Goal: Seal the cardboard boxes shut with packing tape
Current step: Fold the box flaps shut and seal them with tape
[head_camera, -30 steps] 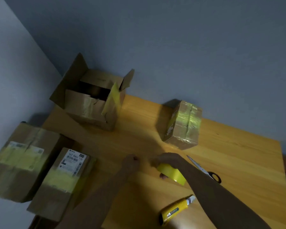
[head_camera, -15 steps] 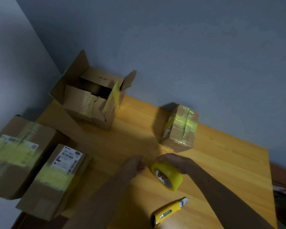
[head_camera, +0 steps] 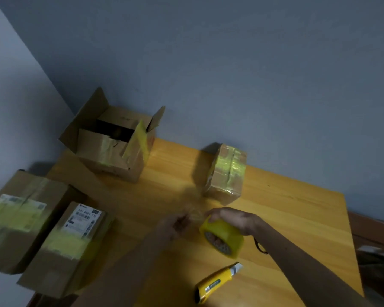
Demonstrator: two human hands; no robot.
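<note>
The right grip [head_camera: 234, 219] curled round a yellow packing tape roll [head_camera: 228, 233] above the bench [head_camera: 297, 213], fingers through its core. Just left of it the left grip [head_camera: 173, 224] was blurred; whether it pinched the tape's end could not be told. A small taped box [head_camera: 226, 173] stood just beyond the right grip, an open cardboard box [head_camera: 111, 151] farther beyond the left, and a yellow utility knife [head_camera: 217, 282] lay nearer the person.
</note>
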